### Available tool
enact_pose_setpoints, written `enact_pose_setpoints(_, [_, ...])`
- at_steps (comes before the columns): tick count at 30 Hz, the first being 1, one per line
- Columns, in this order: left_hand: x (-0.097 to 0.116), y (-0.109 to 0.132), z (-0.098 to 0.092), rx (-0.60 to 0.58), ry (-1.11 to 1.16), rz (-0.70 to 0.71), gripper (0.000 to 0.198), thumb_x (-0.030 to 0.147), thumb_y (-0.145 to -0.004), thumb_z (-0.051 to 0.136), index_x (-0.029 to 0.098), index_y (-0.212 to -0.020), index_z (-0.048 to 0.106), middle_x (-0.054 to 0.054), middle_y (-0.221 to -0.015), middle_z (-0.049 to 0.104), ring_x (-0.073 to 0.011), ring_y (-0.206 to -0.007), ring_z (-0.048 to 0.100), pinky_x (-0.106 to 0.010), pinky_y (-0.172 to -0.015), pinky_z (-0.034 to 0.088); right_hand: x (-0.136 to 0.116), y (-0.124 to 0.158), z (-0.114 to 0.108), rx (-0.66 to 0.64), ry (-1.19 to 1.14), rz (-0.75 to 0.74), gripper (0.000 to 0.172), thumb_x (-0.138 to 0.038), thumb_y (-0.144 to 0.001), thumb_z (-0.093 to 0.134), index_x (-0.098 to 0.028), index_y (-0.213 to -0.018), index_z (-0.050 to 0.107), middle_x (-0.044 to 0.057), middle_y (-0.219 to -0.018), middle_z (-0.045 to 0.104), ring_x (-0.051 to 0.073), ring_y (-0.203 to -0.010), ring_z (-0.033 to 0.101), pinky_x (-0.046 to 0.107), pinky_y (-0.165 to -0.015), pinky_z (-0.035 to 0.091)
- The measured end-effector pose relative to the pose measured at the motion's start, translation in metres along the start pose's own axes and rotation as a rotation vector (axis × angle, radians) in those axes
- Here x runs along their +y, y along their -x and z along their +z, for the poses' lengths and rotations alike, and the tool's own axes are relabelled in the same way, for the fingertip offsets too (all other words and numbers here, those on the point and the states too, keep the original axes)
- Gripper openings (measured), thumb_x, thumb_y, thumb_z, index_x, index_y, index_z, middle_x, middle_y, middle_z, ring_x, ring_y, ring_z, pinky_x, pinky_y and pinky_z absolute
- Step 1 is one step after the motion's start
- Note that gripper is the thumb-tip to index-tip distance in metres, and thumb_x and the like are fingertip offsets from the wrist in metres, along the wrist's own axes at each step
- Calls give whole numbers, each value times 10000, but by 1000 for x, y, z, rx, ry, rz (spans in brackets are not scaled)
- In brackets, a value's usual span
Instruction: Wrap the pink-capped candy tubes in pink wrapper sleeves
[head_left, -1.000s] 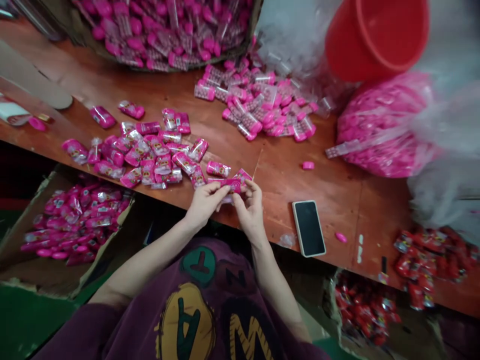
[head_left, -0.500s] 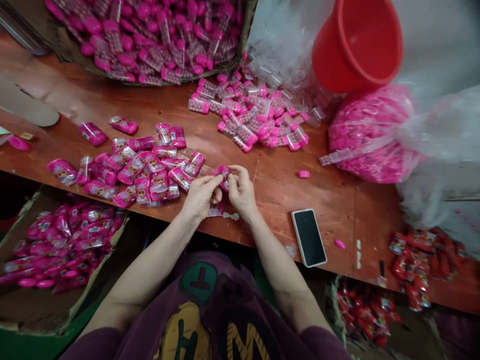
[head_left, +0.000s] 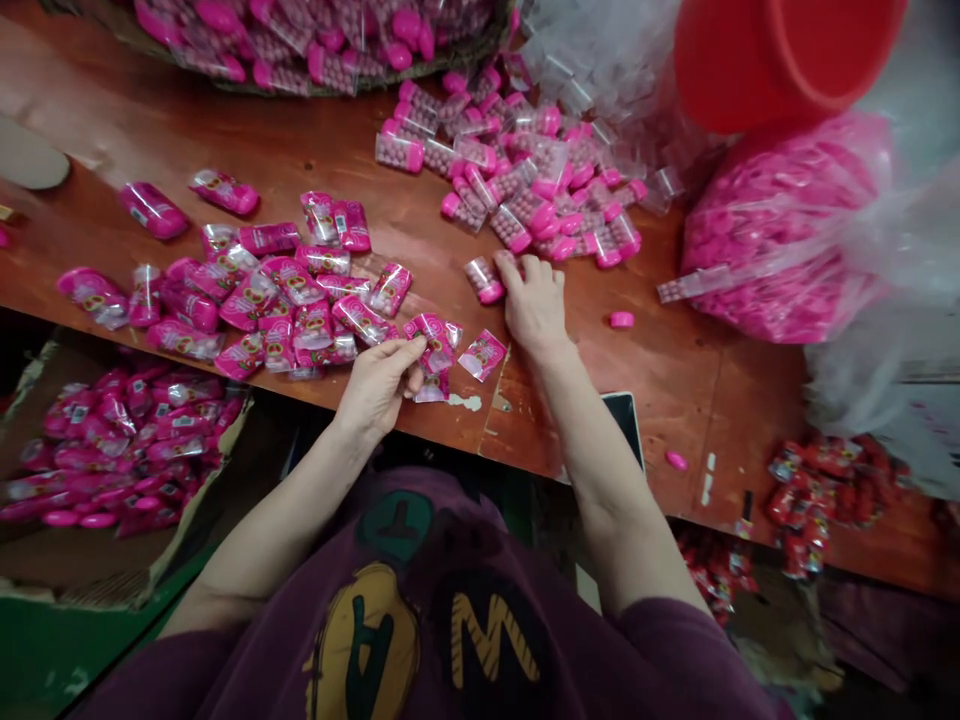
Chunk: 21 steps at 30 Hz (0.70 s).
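Observation:
My left hand (head_left: 382,385) is at the table's front edge, its thumb and fingers pinched on a pink printed wrapper packet (head_left: 433,348). A second loose pink wrapper (head_left: 484,355) lies just to its right. My right hand (head_left: 534,300) is stretched forward, palm down. Its fingertips are curled on a clear candy tube with a pink cap (head_left: 484,278) at the near edge of a pile of such tubes (head_left: 525,180). A heap of wrapped pink packets (head_left: 285,290) lies left of both hands.
A basket of tubes (head_left: 322,40) stands at the back, a red bucket (head_left: 780,50) and a bag of pink caps (head_left: 772,230) at the right. My right forearm half hides a phone (head_left: 628,420). Below the table are a box of wrapped packets (head_left: 112,440) and red packets (head_left: 825,480).
My hands were together on one pink packet. They have parted: the right hand has reached forward to the tube pile, while the left hand stays at the table edge holding the packet.

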<state>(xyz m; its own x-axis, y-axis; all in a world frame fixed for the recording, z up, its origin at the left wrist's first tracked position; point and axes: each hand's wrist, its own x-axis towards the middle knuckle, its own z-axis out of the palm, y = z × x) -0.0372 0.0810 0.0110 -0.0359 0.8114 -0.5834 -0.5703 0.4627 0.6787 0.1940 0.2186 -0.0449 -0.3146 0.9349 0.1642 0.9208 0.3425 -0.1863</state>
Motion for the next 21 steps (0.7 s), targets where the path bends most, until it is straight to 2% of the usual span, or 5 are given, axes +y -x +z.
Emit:
enact_pose_setpoints(3, [-3,7,-6,7,0,-46,350,340,-754,906,167,-658,618,51,-478,510,-49,-408,439,-195,-428,292,7,41,-11,94,-265,157,386,-209,-954,591,-192,-1334,658,143,-1241,718,286,-1134,651,543,-1026,505])
enact_pose_setpoints(6, [-4,11,-5,-34,4,-67,339,322,-787,887,174,-670,606,58,-493,489,-45,-418,434,-195,-434,309,8,81,-25,153,-769,372,261,-352,-910,694,-219,-1133,677,65,-1100,758,205,-983,689,434,-954,569])
enact_pose_setpoints(10, [-8,13,5,-91,30,-104,330,283,-848,847,194,-697,567,68,-534,475,-41,-428,426,-195,-434,331,-10,122,-39,89,-1335,578,379,-560,-821,837,-242,-972,697,14,-917,762,177,-860,723,384,-858,616])
enact_pose_setpoints(16, [-13,22,29,-70,4,-147,393,257,-903,822,200,-690,497,75,-580,461,-27,-431,390,-197,-417,321,-59,157,-43,24,-1709,660,447,-592,-758,903,-244,-875,648,-15,-812,753,164,-764,737,380,-790,653])
enact_pose_setpoints(21, [-21,28,37,-32,-65,-139,441,351,-933,813,203,-685,480,78,-562,443,-30,-430,380,-211,-429,327,-103,176,-42,-17,-1871,773,482,-699,-844,760,-261,-954,593,-38,-732,705,126,-565,650,258,-461,535])
